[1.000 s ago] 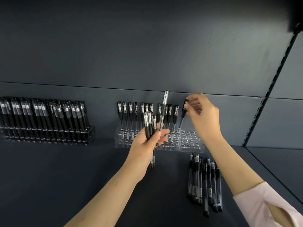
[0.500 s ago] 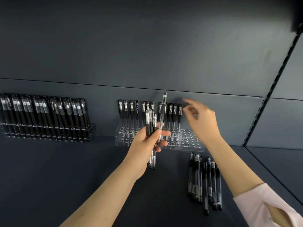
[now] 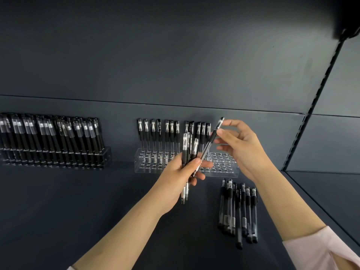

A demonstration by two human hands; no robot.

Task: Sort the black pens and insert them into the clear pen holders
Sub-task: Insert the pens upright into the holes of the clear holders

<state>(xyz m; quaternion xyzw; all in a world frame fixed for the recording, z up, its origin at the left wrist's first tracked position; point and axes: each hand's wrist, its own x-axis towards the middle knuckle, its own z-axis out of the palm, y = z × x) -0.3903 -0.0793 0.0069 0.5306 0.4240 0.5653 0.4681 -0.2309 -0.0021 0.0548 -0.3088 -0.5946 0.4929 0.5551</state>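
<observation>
My left hand [image 3: 175,178] grips a bundle of black pens [image 3: 187,149] upright in front of the clear pen holder [image 3: 224,170]. One pen [image 3: 209,145] leans out of the bundle, up and to the right. My right hand [image 3: 241,151] pinches that pen near its cap with thumb and index finger. Several black pens [image 3: 167,131] stand in the back row of the holder, filling its left and middle holes. The right part of the holder shows empty holes.
A second clear holder [image 3: 54,152] packed with black pens stands at the far left of the dark shelf. Several loose black pens [image 3: 239,209] lie in a row at the front right. A slotted upright [image 3: 303,121] and the shelf's edge are on the right.
My right hand let go of the pen it set into the holder and moved back to the bundle. The tallest pen in the bundle has tilted right, now pinched by my right hand.
</observation>
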